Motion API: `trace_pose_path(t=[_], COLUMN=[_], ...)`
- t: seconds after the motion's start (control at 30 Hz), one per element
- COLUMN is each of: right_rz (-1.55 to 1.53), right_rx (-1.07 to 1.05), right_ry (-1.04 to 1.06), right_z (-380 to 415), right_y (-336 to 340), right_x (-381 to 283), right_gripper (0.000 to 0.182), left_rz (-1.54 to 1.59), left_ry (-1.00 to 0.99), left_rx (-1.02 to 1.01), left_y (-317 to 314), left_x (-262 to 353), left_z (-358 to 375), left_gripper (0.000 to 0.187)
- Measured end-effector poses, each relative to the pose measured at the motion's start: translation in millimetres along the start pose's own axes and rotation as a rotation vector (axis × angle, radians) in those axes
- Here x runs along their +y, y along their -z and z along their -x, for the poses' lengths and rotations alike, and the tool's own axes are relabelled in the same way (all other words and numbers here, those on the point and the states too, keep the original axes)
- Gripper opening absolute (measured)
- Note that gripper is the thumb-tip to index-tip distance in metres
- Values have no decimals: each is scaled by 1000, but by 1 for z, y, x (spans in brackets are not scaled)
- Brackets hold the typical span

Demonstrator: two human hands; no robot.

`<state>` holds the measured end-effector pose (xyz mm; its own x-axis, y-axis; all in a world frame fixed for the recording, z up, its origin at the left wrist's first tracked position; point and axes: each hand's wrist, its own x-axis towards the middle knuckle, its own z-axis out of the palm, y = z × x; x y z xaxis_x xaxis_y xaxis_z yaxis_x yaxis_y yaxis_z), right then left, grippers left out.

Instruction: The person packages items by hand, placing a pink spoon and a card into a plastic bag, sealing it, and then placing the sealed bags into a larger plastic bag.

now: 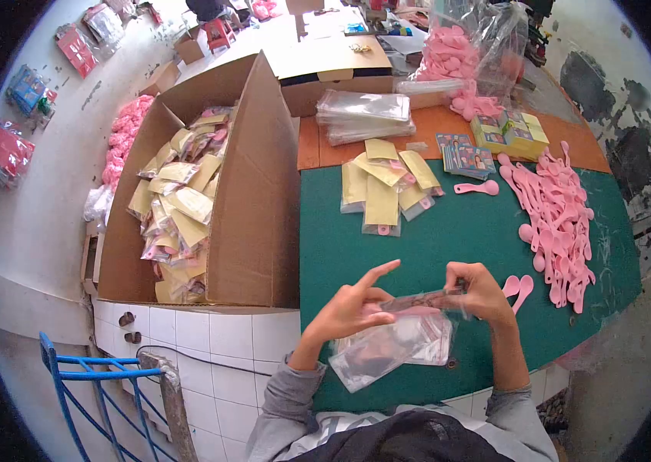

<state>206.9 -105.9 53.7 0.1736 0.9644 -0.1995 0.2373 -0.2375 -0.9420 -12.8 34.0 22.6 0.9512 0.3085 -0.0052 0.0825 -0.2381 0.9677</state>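
Observation:
In front of my body, a clear plastic bag (425, 300) stretches between my two hands. My right hand (483, 292) pinches its right end with curled fingers. At its left end, my left hand (352, 308) has the bag between thumb and fingers, with the index finger stretched out above. What is inside the bag, if anything, I cannot make out. Below the hands, several flat clear bags (375, 362) lie overlapping on the green table surface (333, 239). Just right of my right hand are two pink spoons (520, 292), side by side.
A heap of pink spoons (556, 223) covers the right side. Packed bags with yellow cards (382, 192), a single spoon (477, 188), printed cards (466, 158) and stacked clear bags (364, 112) lie farther back. A large cardboard box (260, 200) of packets stands left.

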Motion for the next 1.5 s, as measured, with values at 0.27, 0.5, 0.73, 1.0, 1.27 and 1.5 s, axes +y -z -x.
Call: trace_pose_path(t=[0.27, 0.5, 0.73, 1.0, 1.27, 1.5], right_rz=[-175, -11, 63, 404, 511, 450], right_rx=[-33, 38, 220, -85, 0, -9], right_ry=[12, -15, 6, 354, 372, 311], right_z=[-4, -10, -5, 0, -3, -3], right_y=[-4, -5, -2, -34, -70, -75], right_x=[12, 24, 21, -15, 11, 7], right_gripper=[22, 17, 17, 51, 29, 21], left_rz=[292, 230, 4, 749, 636, 519], left_ry=[65, 79, 11, 329, 271, 168], left_rx=[159, 135, 438, 116, 39, -2], left_y=[-1, -5, -16, -32, -38, -37], left_x=[-5, -7, -19, -9, -23, -21], left_z=[4, 3, -2, 5, 19, 19], left_gripper=[70, 68, 57, 66, 70, 79])
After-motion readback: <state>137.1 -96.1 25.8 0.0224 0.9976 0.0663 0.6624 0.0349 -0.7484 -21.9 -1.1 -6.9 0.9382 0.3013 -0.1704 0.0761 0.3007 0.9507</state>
